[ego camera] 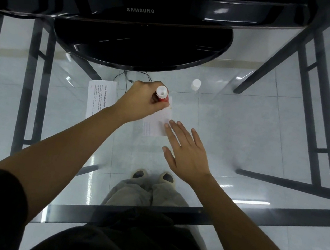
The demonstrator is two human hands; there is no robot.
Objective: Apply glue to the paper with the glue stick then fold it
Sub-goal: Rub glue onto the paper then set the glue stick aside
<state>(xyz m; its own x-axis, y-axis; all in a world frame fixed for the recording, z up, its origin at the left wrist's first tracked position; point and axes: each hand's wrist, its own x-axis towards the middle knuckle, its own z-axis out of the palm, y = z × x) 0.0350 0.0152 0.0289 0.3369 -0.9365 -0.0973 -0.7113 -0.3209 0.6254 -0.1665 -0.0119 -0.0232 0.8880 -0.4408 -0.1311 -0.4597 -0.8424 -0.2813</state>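
Broadly, a glass table [248, 122] with dark metal legs, tiled floor visible through it. At the far edge, a black Samsung monitor [140, 10] on a round glossy stand. Nearer, left of centre, a printed sheet [100, 98] flat on the glass, partly covered by the left forearm.

Beside that, a smaller paper [156, 123] flat on the glass, between the two hands. Right hand [186, 150] spread flat and open, holding nothing, fingertips resting on the paper's near right corner to pin it. Left hand [141, 103] clenched around the glue stick [161, 95], red barrel upright, white base up, tip down at the paper's far edge; actual contact hidden by the fist. Well apart to the right, a small white cap [196, 84] standing on the glass.

Step in hand, judging by this: gluing, seemingly early, at the far end of the paper. Next: draw the stick along the paper under light pressure, pinning fingers kept clear of the glued strip, then set the stick aside and fold.
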